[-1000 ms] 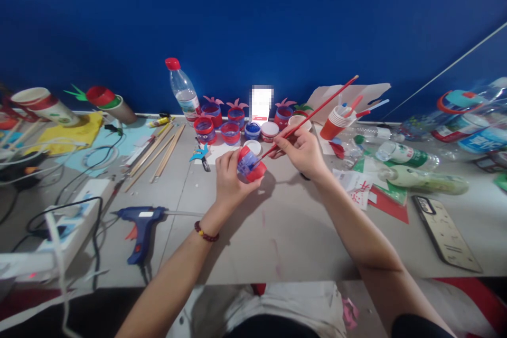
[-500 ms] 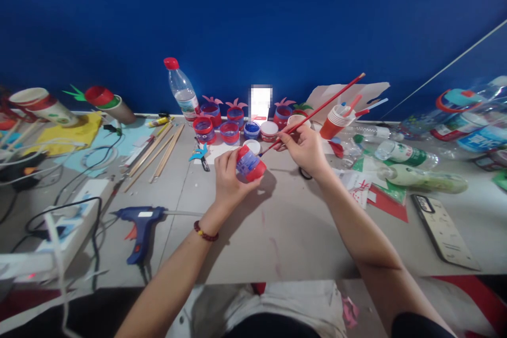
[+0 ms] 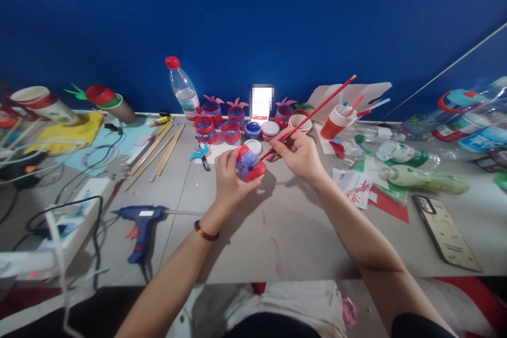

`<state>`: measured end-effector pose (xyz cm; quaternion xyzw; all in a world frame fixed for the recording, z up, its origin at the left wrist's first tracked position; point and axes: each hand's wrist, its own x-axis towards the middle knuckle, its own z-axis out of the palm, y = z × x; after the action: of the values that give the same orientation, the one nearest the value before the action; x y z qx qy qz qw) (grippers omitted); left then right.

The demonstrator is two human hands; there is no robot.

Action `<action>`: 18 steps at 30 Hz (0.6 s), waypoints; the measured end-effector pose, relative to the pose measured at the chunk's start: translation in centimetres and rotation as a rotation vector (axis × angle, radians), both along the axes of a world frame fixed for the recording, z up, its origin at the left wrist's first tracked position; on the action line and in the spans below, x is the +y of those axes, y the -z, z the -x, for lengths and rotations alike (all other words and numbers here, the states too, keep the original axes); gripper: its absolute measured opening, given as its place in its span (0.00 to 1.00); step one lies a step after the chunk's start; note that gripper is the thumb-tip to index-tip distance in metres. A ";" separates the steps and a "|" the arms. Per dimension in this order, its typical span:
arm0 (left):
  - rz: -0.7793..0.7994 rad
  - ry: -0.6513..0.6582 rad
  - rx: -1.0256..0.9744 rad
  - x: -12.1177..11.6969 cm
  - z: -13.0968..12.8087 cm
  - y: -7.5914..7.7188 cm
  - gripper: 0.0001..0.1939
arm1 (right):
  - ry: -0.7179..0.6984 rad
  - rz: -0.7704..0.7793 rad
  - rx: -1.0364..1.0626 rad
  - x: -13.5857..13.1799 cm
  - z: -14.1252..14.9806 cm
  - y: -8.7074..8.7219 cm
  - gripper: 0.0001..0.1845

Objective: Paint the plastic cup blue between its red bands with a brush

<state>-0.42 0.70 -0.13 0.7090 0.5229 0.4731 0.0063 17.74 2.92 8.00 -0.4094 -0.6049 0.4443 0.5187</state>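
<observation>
Painted cup, rounded, red at both ends with a streaky blue band, lies tilted between my left fingers and thumb, above the table. That left hand closes narrowly around it, hiding part of its side, and I cannot make out its mouth. Nearer me than the cup, pale creased material shows below the table edge, too shadowed to name, and my dark sleeve is cut off by the frame. The smooth grey table has faint reddish smears nearer than the cup. A blue plastic glue gun lies left of the cup and nearer; a smartphone lies well to its right.

My right hand, right of the cup, pinches a slim red paintbrush, its tip at the blue band; whether it touches, I cannot tell. Straight wooden sticks lie left of the cup. Beyond it stand an open jar of blue paint and a lit screen, partly pixelated; farther left is a clear, red-capped bottle. Behind everything rises a flat blue wall.
</observation>
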 end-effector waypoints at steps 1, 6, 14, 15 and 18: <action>-0.001 0.001 0.003 0.0 0.0 0.0 0.43 | 0.004 -0.006 -0.015 -0.1 0.1 0.0 0.17; 0.014 -0.008 0.009 0.1 0.1 0.0 0.43 | 0.035 -0.069 -0.068 -0.1 0.1 -0.3 0.18; -0.006 0.003 -0.009 0.0 0.0 0.1 0.44 | 0.129 -0.123 -0.068 1.1 -1.4 -0.2 0.11; -0.006 0.007 -0.007 0.1 0.0 0.1 0.44 | 0.144 -0.131 -0.063 1.2 -1.6 -0.1 0.11; -0.002 0.009 -0.001 0.1 0.1 0.2 0.44 | 0.159 -0.114 -0.013 1.3 -1.9 0.0 0.11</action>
<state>-0.48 0.84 -0.38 0.7112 0.5192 0.4739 0.0078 19.64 4.25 8.00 -0.4287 -0.5982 0.3641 0.5707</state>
